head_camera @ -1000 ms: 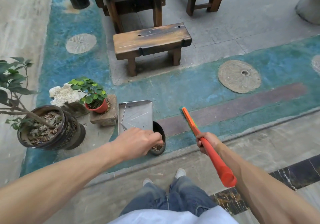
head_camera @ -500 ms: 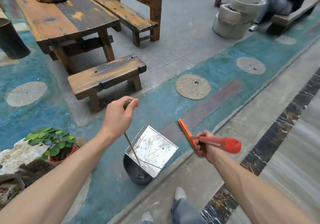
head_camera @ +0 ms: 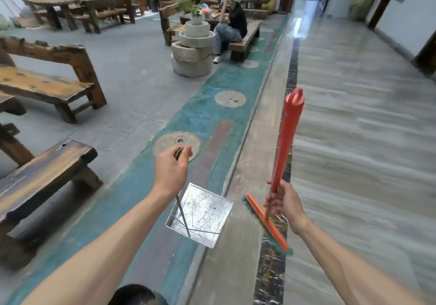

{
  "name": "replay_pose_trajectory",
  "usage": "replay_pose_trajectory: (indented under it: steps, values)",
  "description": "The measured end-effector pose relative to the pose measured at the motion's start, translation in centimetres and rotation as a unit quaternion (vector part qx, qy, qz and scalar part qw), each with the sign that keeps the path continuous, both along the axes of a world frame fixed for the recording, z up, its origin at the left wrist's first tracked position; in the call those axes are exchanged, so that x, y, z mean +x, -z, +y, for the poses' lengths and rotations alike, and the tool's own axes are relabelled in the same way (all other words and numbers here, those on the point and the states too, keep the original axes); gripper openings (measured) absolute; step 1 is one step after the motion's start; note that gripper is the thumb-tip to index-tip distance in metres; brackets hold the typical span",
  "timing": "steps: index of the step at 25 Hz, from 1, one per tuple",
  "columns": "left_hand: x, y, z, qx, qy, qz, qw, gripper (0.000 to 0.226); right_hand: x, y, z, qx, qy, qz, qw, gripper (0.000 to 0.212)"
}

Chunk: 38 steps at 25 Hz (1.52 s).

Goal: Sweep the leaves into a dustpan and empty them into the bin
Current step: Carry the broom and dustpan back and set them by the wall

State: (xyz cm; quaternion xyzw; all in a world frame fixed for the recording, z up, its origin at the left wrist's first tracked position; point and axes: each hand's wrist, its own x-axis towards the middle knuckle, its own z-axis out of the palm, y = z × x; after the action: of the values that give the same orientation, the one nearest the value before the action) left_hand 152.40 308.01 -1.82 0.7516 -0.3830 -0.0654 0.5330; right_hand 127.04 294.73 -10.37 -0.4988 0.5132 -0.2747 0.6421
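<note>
Right now your left hand (head_camera: 170,174) is curled round the top of the thin metal rod that carries the dustpan (head_camera: 203,215); the pan hangs from it below and a little to the right of your fist, clear of the floor, its shiny face turned up toward you and showing no leaves that I can make out. Your right hand (head_camera: 284,206) is clenched low on the orange shaft of the broom (head_camera: 286,144) — the shaft runs nearly upright, its capped end high above your knuckles, while the head with its green bristles lies just below your fingers, slanting from beside the pan's right corner down toward your right forearm. That is the relation to mind: pan and broom head sit close side by side, not touching, with the pan over the blue-green strip of the floor (head_camera: 205,113) and the broom head over the stone kerb and dark marble band at that strip's right edge. The dark rim at the bottom edge of the view, under your left forearm, looks like the bin (head_camera: 134,294) — behind and below the pan, nearer your left hand; I judge the pan already emptied. No leaves show on the floor ahead, so your next sweep likely needs a fresh patch; keep the broom's long head clear of the hanging pan as you walk.
</note>
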Motion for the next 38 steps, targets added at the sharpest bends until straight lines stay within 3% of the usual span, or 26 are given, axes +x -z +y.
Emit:
replay_pose_trajectory:
  steps: [5, 8, 15, 20, 29, 35, 38]
  values:
    - [-4.4, 0.2, -12.0, 0.013, 0.066, -0.014, 0.998, 0.024, -9.6, -0.1, -7.0, -0.137, 0.077, 0.114, 0.981, 0.017]
    - [-8.0, 0.2, -18.7, 0.025, 0.107, -0.022, 0.994, 0.024, -14.1, -0.1, -10.2, -0.176, 0.146, 0.201, 0.953, 0.024]
    - [-15.5, 1.7, -29.2, 0.045, 0.192, -0.009, 0.98, 0.024, -22.5, -0.1, -15.1, -0.249, 0.173, 0.371, 0.878, 0.025]
    - [-19.9, 2.6, -36.2, 0.058, 0.25, 0.029, 0.966, 0.026, -26.0, 0.9, -17.9, -0.273, 0.231, 0.392, 0.847, 0.022]
    - [-24.9, 5.4, -51.5, 0.129, 0.353, 0.213, 0.902, 0.022, -28.0, 3.1, -27.0, -0.207, 0.298, 0.449, 0.817, 0.018]
    - [-25.9, 5.3, -61.8, 0.15, 0.42, 0.24, 0.862, 0.02, -26.9, 2.0, -34.6, -0.167, 0.345, 0.462, 0.8, 0.011]
    - [-27.0, 5.0, -66.4, 0.143, 0.432, 0.232, 0.859, 0.018, -27.1, 1.7, -37.8, -0.167, 0.364, 0.453, 0.797, 0.012]
